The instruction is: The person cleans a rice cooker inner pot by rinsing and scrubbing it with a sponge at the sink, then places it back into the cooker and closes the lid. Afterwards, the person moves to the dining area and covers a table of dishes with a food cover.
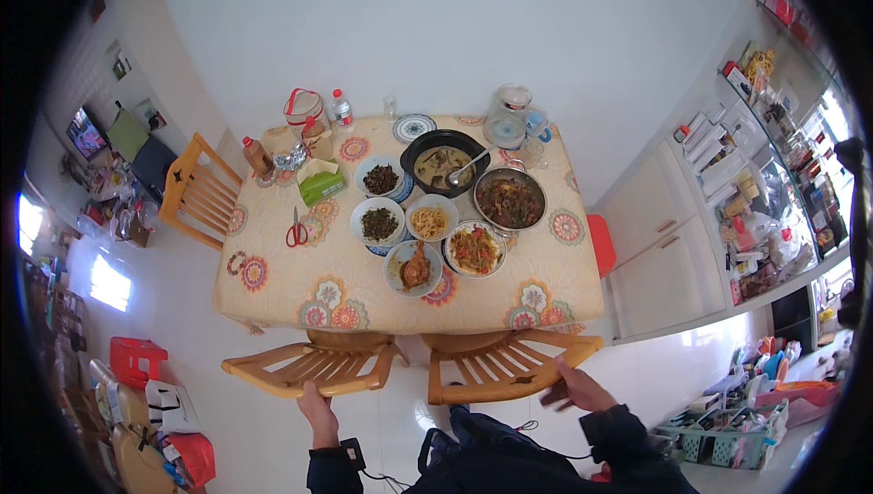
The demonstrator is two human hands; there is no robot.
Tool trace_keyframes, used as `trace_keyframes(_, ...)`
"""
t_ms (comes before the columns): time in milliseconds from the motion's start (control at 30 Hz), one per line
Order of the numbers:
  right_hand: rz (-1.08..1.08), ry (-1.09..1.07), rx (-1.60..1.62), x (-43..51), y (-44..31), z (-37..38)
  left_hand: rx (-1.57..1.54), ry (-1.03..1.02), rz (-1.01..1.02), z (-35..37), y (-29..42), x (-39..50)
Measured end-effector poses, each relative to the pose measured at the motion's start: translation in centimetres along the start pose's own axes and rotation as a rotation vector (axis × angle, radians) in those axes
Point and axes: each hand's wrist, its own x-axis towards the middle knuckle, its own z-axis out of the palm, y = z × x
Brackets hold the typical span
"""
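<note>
My left hand [318, 415] grips the top rail of the left wooden chair [334, 375], its fingers hooked around the edge. My right hand [583, 388] is at the top rail of the right wooden chair [505, 388], with thumb and fingers apart; whether it grips the rail is unclear. Both chairs stand with their seats partly under the dining table [273, 289], which has a flowered cloth. On the table, a bowl with a chicken leg [413, 269], a plate of shredded vegetables [475, 248], a steel pan [510, 197] and a black soup pot [445, 161] stand close together.
Red-handled scissors [297, 231] and a green tissue pack [322, 184] lie on the table's left side. Another wooden chair [201, 194] stands at its left end. White cabinets [661, 269] run along the right. A red stool [138, 360] and a green basket [730, 436] are on the floor.
</note>
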Motion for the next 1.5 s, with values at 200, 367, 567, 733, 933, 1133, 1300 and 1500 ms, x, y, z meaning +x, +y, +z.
trace_keyframes(200,-0.002,-0.471,-0.552,1.2,-8.0,-2.3,0.042,0.007,0.036,-0.2,-0.4,0.3)
trace_keyframes(367,-0.201,-0.695,-0.792,7.1,-14.6,5.5,0.224,0.107,-0.054,-0.1,0.3,-0.1)
trace_keyframes(567,-0.429,-0.969,-1.004,8.2,-13.1,14.4,0.432,0.162,-0.175,0.8,2.3,-1.6)
trace_keyframes(733,-0.491,-0.987,-0.991,7.2,-12.7,14.5,0.287,0.064,-0.146,-1.8,2.0,-3.1)
trace_keyframes(933,-0.276,-1.042,-0.831,2.3,-12.9,18.8,0.408,-0.068,-0.097,-10.7,-1.3,-8.3)
trace_keyframes(1133,-0.340,-1.199,-0.973,-1.9,-10.2,30.0,0.482,0.026,-0.008,-21.4,-4.1,-14.3)
trace_keyframes(1300,-0.194,-1.256,-1.056,-3.7,-3.8,43.4,0.458,0.268,-0.014,-33.0,-6.2,-19.9)
trace_keyframes(1500,-0.206,-1.366,-1.373,-6.9,4.1,58.9,0.308,0.790,-0.085,-43.6,-10.1,-30.8)
